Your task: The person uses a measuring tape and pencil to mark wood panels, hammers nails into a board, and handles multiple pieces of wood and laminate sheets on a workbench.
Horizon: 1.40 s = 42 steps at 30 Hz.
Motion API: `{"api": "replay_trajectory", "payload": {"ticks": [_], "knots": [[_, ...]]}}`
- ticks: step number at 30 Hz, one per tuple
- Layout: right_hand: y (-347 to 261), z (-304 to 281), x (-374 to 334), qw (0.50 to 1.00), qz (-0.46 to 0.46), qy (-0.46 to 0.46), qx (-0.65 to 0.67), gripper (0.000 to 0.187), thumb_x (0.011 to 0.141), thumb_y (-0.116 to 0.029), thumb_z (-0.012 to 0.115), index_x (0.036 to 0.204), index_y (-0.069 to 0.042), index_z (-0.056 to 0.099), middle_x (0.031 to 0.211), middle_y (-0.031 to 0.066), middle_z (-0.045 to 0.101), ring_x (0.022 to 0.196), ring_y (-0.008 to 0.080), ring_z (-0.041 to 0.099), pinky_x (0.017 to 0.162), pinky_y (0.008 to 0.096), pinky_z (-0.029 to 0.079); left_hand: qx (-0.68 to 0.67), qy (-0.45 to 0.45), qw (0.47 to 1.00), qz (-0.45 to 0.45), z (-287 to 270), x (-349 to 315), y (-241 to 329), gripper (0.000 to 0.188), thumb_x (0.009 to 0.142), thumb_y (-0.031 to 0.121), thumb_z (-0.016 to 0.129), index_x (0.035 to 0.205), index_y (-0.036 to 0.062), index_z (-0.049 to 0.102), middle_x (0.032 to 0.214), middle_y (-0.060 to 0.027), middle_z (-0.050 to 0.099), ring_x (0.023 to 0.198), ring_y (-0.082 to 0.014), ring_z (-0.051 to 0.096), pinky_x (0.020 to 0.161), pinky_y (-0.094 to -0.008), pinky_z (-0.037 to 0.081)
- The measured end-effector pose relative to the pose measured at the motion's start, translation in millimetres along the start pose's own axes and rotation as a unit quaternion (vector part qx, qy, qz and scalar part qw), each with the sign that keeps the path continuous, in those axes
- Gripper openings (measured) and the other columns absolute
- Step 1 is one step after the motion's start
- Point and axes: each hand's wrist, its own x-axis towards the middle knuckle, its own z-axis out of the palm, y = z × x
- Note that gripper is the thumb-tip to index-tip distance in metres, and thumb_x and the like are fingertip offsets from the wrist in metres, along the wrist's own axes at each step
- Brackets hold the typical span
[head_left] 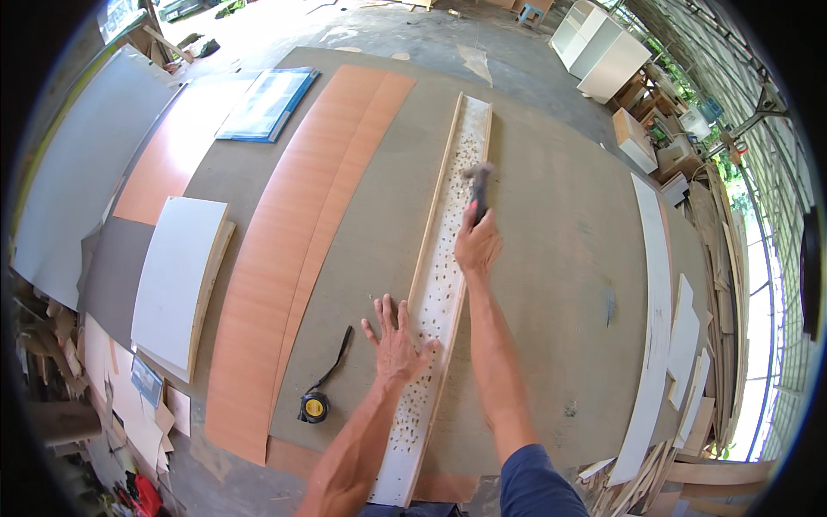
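A long narrow white board (439, 303) with raised wooden strips along both edges lies lengthwise in front of me. Small brownish spots are scattered over its face; I cannot tell whether they are holes or blobs. My left hand (398, 349) rests on the board's left edge with its fingers spread. Farther up, my right hand (479, 246) is closed round the dark handle of a hammer (481, 189), whose head is over the board near its right strip. A black and yellow tape measure (314, 407) with a wrist strap lies to the left of my left hand.
The board lies on a large grey-brown worktable (551, 302). Left of it are an orange-brown sheet (289, 258), a white panel (179, 284) and a blue-edged folder (269, 103). White strips (652, 327) lie at the right edge. Wood offcuts (637, 478) and cabinets (599, 47) stand beyond.
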Motion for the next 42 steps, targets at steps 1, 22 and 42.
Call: {"api": "replay_trajectory", "payload": {"ticks": [1, 22, 42], "knots": [[-12, 0, 7, 1.0, -0.001, -0.005, 0.003, 0.032, 0.096, -0.036, 0.053, 0.088, -0.005, 0.049, 0.072, 0.0194, 0.063, 0.066, 0.042, 0.061, 0.06, 0.0516, 0.046, -0.004, 0.002, 1.0, 0.0, -2, 0, -3, 0.101, 0.074, 0.049, 0.073, 0.149, 0.002, 0.023, 0.159, -0.0198, 0.007, 0.149, -0.0323, -0.003, 0.115, -0.0594, -0.005], [15, 27, 37, 0.961, -0.058, -0.198, -0.185, 0.034, 0.095, -0.035, 0.049, 0.096, -0.002, 0.054, 0.077, 0.0217, 0.068, 0.076, 0.0386, 0.067, 0.076, 0.0489, 0.047, -0.017, 0.002, 1.0, 0.002, 1, 1, -2, 0.1, 0.075, 0.048, 0.073, 0.149, 0.0037, 0.024, 0.159, -0.0202, 0.006, 0.149, -0.0319, -0.004, 0.115, -0.0589, -0.006], [36, -179, -256, 0.902, 0.238, -0.165, 0.321, 0.033, 0.095, -0.032, 0.06, 0.082, -0.002, 0.057, 0.053, 0.0056, 0.055, 0.042, 0.0134, 0.054, 0.043, 0.0304, 0.041, -0.035, 0.017, 0.999, 0.013, 7, -2, -10, 0.101, 0.071, 0.047, 0.076, 0.148, 0.0033, 0.027, 0.159, -0.0213, 0.005, 0.149, -0.033, -0.002, 0.114, -0.0595, -0.008]]}}
